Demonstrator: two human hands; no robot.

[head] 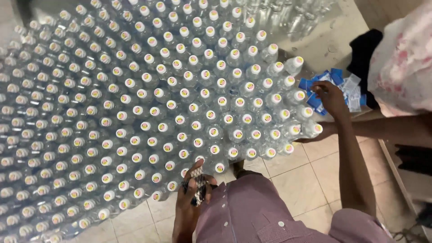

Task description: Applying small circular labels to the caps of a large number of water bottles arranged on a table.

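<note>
The block of capped clear bottles fills the table in front of me, packed upright in tight rows, each cap white with a coloured centre. My right hand reaches to the far right corner, fingers curled down onto a pile of blue and clear label sleeves lying just beside the outermost bottles. My left hand sits at the near edge, fingers closed around a small clear patterned item; what it is, I cannot tell.
</note>
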